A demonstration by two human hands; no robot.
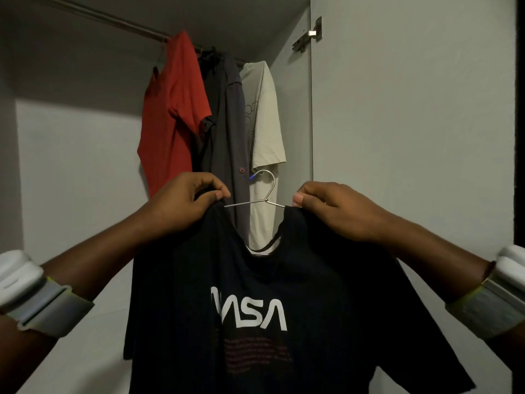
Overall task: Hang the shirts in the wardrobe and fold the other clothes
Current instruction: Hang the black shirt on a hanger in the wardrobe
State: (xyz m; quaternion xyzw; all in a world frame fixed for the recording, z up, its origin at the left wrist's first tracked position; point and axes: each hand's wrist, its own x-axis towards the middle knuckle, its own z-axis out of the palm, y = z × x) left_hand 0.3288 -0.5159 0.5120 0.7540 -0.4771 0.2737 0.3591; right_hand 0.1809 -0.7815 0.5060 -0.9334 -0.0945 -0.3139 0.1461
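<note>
Pinched black shirt (255, 308) shoulders with left hand (181, 203) and right hand (335, 211); hanger (265, 194) hook mid-frame, rail (113, 21) far upper left.

A single wide-angle view is taken from the head, aimed forward and slightly upward into the wardrobe (71, 166); the rail (113, 19) is seen from below, at arm's length.

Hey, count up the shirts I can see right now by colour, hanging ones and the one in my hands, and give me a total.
Red shirt, on the rail: 1
Dark grey shirt, on the rail: 1
Cream shirt, on the rail: 1
Black NASA shirt, held on a wire hanger by both hands: 1
Total: 4 shirts
</note>
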